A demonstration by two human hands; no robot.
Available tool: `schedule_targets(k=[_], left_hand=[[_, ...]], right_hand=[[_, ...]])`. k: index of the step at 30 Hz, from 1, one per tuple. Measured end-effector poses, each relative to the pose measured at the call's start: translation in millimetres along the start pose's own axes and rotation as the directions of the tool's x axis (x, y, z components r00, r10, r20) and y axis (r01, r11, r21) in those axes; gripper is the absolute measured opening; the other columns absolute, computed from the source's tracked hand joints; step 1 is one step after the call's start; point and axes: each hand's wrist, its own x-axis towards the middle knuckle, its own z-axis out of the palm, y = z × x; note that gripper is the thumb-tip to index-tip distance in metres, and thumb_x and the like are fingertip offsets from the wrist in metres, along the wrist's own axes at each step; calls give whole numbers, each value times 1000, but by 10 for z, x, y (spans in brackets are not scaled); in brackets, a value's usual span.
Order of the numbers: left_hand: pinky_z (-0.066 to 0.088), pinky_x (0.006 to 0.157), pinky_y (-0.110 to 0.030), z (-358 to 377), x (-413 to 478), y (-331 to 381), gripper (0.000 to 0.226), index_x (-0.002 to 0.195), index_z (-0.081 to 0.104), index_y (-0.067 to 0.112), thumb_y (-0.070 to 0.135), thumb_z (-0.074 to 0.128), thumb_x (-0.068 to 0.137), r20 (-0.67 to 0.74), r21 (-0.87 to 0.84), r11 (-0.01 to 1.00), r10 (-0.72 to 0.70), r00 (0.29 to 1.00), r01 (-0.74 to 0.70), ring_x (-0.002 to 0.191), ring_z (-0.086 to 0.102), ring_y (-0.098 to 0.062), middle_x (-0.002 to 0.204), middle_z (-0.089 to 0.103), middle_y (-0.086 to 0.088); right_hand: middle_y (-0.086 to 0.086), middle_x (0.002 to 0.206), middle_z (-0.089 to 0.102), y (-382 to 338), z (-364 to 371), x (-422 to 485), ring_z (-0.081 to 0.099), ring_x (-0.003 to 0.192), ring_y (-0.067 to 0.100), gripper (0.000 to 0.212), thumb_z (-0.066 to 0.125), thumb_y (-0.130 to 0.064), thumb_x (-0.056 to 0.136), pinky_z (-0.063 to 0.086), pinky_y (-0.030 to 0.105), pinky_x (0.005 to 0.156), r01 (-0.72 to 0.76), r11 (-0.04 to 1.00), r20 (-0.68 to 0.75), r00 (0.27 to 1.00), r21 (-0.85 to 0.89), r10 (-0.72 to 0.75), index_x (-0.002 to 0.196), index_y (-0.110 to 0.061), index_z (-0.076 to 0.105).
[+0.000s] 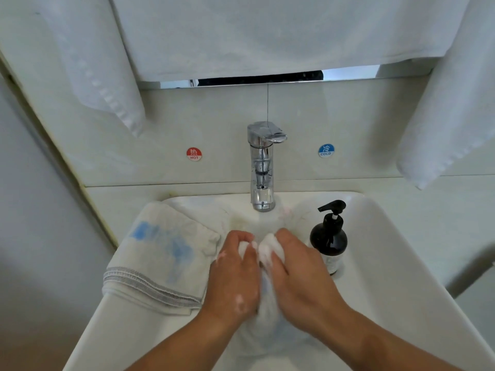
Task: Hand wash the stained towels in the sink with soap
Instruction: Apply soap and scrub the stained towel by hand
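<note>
A wet white towel [266, 325] is bunched in the middle of the sink [388, 263], on the near side of the faucet [262, 167]. It is gripped from both sides: the left hand [235, 274] and the right hand [302, 269] are curled round its upper fold, knuckles close together, with white lather seen between them and on the fingers. The scrubbing step is judged to be in hand — soap is worked in, rinsing not yet done. A second towel [160, 274], marked with a blue stain [160, 239], is draped over the sink's left rim beside the left hand; it appears unwashed. A black pump bottle [329, 236] is stood at the right of the basin, just beside the right hand. Whether water is running cannot be told. Next, fold would have to be rubbed against fold, and the lather then rinsed out under the spout — before the stained towel is taken up.
</note>
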Motion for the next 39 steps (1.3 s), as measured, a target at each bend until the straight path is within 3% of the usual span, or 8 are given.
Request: schedule_targets(k=[5, 10, 16, 21, 24, 28, 33, 39], left_hand=[[50, 79, -20, 21, -97, 103, 15, 104, 58, 40, 42, 45, 97, 75, -151, 976, 171, 982, -159, 93, 65, -1, 97, 68, 17], [39, 71, -11, 20, 25, 69, 11, 105, 56, 36, 28, 48, 103, -36, -22, 999, 25, 999, -26, 92, 59, 2, 97, 65, 15], [51, 81, -21, 3, -71, 57, 15, 105, 58, 38, 39, 44, 98, 123, -112, 979, 182, 976, -169, 93, 65, -3, 96, 69, 18], [41, 69, -8, 12, -12, 81, 11, 104, 57, 34, 26, 50, 103, -61, -48, 991, 123, 991, -126, 83, 61, 3, 88, 66, 13], [41, 66, -11, -5, -45, 3, 12, 104, 52, 34, 31, 40, 105, 13, 90, 990, 112, 994, -113, 77, 59, 4, 84, 64, 13], [48, 75, -18, -3, -108, 109, 19, 104, 57, 35, 43, 41, 96, 91, -83, 971, 232, 968, -225, 87, 64, 0, 95, 67, 19], [42, 72, -20, -11, 47, 75, 10, 104, 57, 34, 26, 51, 103, -48, -83, 996, 32, 998, -36, 86, 60, -3, 88, 65, 14], [47, 72, -22, -5, -106, 18, 23, 106, 55, 32, 43, 37, 97, 96, 39, 975, 214, 972, -218, 81, 63, -5, 86, 68, 12]], right_hand=[[1, 81, 59, 135, -146, 224, 56, 74, 19, 22, 48, -24, 102, 40, 33, 63, -174, 985, -93, 980, 16, 174, 81, -25, 42], [-4, 81, 55, 42, -68, -2, 51, 73, 13, 29, 46, -27, 102, 38, 25, 61, -36, 997, 76, 996, -65, 41, 77, -31, 34], [-1, 77, 57, 96, -149, 231, 57, 73, 19, 25, 49, -21, 101, 38, 31, 63, -157, 987, -117, 980, 47, 161, 78, -26, 40], [-2, 84, 56, 51, -77, -17, 53, 75, 16, 29, 43, -24, 103, 39, 21, 60, -93, 989, 101, 989, -117, 105, 77, -30, 32], [-6, 73, 50, -39, -40, -9, 47, 67, 14, 33, 49, -21, 101, 38, 26, 59, -10, 1000, -5, 1000, -8, 10, 75, -31, 32], [3, 76, 57, 101, -140, 226, 56, 72, 24, 25, 47, -21, 102, 39, 31, 60, -169, 984, -155, 972, 48, 174, 78, -25, 39], [1, 85, 57, 66, -45, -27, 52, 77, 21, 24, 42, -23, 101, 37, 29, 63, -69, 985, 127, 988, -160, 90, 80, -28, 33], [-2, 76, 53, 56, -99, 203, 52, 73, 21, 16, 47, -22, 103, 28, 32, 60, -136, 991, -148, 980, -5, 133, 87, -21, 43]])
